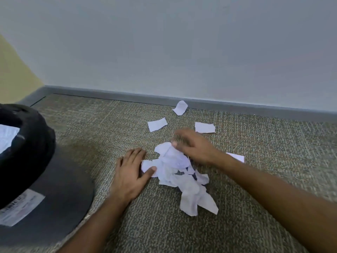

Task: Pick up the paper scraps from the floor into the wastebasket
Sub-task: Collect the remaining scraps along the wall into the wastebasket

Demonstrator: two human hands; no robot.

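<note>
Thumb of left hand (130, 171) is pressing a scrap at the left edge of the pile (179, 177), fingers lying flat on carpet (255, 179). Right hand (193, 146) is blurred over the pile top; grip unclear. Pile is sitting mid-frame. Loose scraps (157, 124) are lying above it near the baseboard (109, 94). Wastebasket (27, 152) is standing at left edge.

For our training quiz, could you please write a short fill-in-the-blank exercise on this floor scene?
1. The heap of white paper scraps lies between the two ____.
2. The black round wastebasket stands on the person's ____ side.
3. The thumb of the left hand touches the ____.
4. Beyond the right hand, ____ loose white scraps lie near the grey baseboard.

Missing: hands; left; heap; three
</note>
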